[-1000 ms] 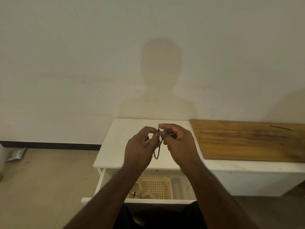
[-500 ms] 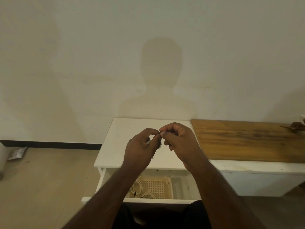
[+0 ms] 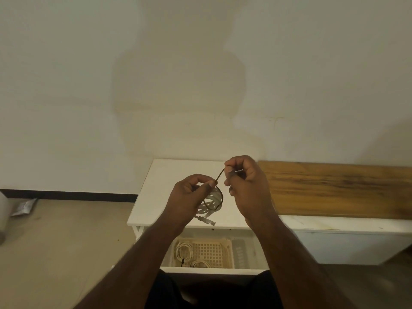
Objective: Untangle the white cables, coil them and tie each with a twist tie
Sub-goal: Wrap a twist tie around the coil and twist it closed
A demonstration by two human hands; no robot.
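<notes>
We hold one coiled white cable point(image 3: 209, 202) in our left hand point(image 3: 189, 197), fingers curled round it (plug dangling at six o'clock). Our right hand point(image 3: 246, 186) pinches one dark wire twist tie point(image 3: 219, 175), running toward one o'clock. Two more white coils point(image 3: 185, 252) lie in the beige plastic basket point(image 3: 214, 253).

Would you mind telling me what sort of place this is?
Probably a plain room in a home or small office: a bare wall, a low white cabinet with an open drawer, and a wooden board.
</notes>
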